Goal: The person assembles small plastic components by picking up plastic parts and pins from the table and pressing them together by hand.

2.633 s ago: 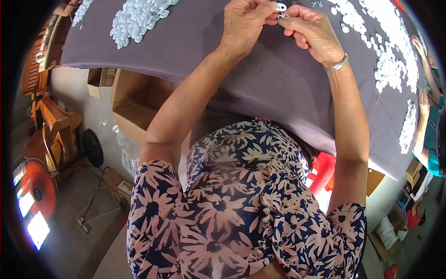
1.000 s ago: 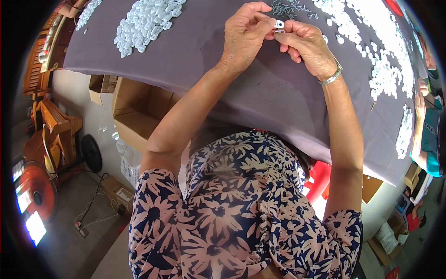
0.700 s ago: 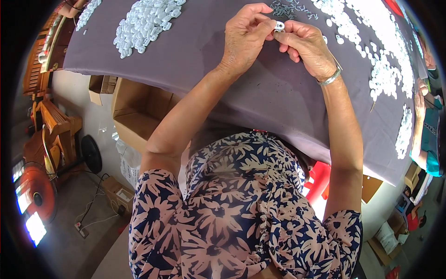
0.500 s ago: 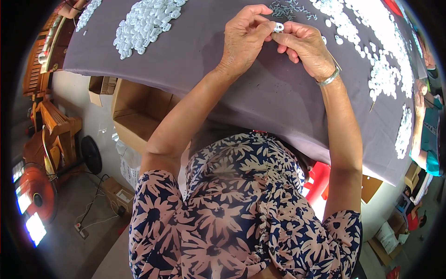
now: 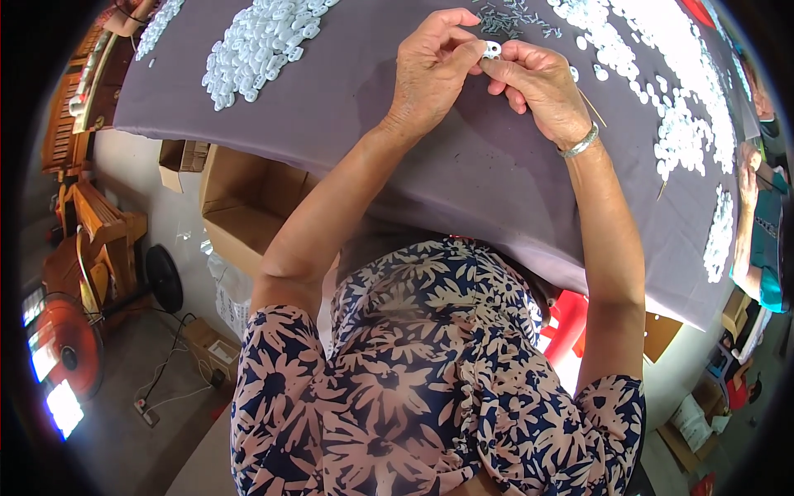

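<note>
**A:** Ok, head view, using the dark heap point(image 5: 500, 22) of little pin-like bits as my landmark. Where's the part being worked on?

**B:** The white piece point(image 5: 493, 49) is up off the cloth, just on the wearer's side of the heap. Left hand point(image 5: 434, 70), near-left of the heap, has it between thumb and a finger, with another finger stuck out free. Right hand point(image 5: 542, 83), near-right of the heap, is pinching its lower end. Can't tell if something smaller is under that thumb.

**A:** So what could go wrong?

**B:** I'd say slipping. The piece looks smooth and there's barely any fingertip on it, so uneven pressure might flick it into the heap. Also the thumb hides the contact spot, so a crooked fit could easily be missed.

**A:** Anything else nearby?

**B:** White pile point(image 5: 260, 54) well left of the heap, loose white discs point(image 5: 691, 132) well right. There's a thin stick point(image 5: 592, 108) right of the heap, by the right wrist, and a careless sleeve-side swing could knock it.
</note>
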Motion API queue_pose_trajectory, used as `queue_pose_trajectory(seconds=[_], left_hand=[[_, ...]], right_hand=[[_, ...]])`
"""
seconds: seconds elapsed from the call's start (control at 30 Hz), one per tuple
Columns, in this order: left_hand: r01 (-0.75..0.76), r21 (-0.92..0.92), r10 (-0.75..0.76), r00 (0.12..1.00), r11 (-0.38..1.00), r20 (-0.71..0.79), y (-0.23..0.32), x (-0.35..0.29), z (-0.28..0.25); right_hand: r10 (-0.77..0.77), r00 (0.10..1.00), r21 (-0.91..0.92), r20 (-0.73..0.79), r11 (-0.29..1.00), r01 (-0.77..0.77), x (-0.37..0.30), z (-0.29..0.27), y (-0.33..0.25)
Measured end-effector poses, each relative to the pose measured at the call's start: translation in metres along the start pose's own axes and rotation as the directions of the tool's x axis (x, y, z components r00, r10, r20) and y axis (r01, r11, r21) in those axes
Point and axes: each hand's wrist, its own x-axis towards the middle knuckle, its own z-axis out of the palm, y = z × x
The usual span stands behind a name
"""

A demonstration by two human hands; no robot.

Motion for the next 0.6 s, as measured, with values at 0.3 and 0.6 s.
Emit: queue_pose_trajectory(seconds=[0.3, 0.6], left_hand=[[-0.044, 0.063, 0.045, 0.999, 0.997, -0.002, 0.0042, -0.0006, -0.0006], [-0.011, 0.106, 0.003, 0.997, 0.994, 0.075, 0.0025, 0.0040, -0.0059]], right_hand=[[-0.057, 0.998, 0.011, -0.026, 0.998, 0.057, -0.0001, 0.0038, 0.0006], [-0.073, 0.997, -0.060, -0.029, 0.996, 0.071, 0.0000, 0.0039, -0.0018]])
